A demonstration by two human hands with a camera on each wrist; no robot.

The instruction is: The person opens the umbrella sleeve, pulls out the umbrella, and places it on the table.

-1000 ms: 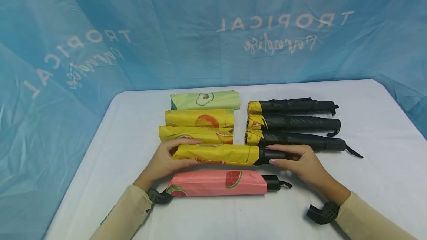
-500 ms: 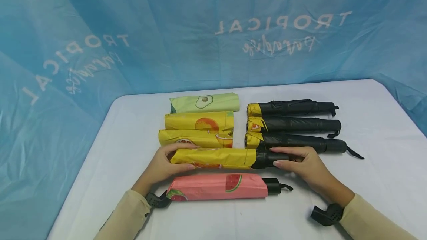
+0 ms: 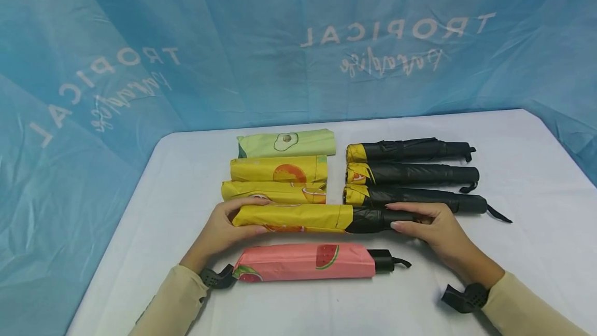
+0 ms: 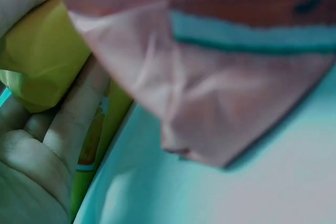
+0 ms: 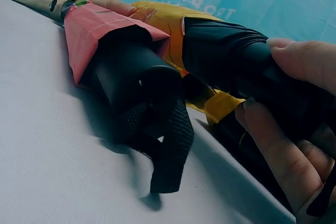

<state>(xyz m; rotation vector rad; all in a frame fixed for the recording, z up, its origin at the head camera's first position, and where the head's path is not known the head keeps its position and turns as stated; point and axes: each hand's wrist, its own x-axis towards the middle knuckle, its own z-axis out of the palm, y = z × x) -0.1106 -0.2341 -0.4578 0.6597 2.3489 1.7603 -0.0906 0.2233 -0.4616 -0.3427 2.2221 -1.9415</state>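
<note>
In the head view, a folded umbrella (image 3: 366, 220) lies partly inside a yellow fruit-print cover (image 3: 296, 215), its black part showing on the right. My left hand (image 3: 223, 228) holds the cover's left end between thumb and fingers. The right hand (image 3: 431, 224) grips the black handle end; the right wrist view shows thumb and fingers around the dark shaft (image 5: 231, 59). Nearer to me lies another umbrella in a pink watermelon-print cover (image 3: 303, 262), its black handle (image 3: 381, 261) sticking out. That pink cover (image 4: 226, 98) fills much of the left wrist view, beside the yellow cover (image 4: 50, 51).
Behind the hands are two yellow covers (image 3: 256, 170) and a green avocado-print one (image 3: 308, 143). Several black folded umbrellas (image 3: 420, 174) with yellow ends lie to their right. All rest on a white table (image 3: 280, 307) backed by a blue curtain (image 3: 256, 66).
The right hand has moved right with the umbrella's handle, and more black shows beyond the yellow cover. The left hand and the cover have shifted slightly left.
</note>
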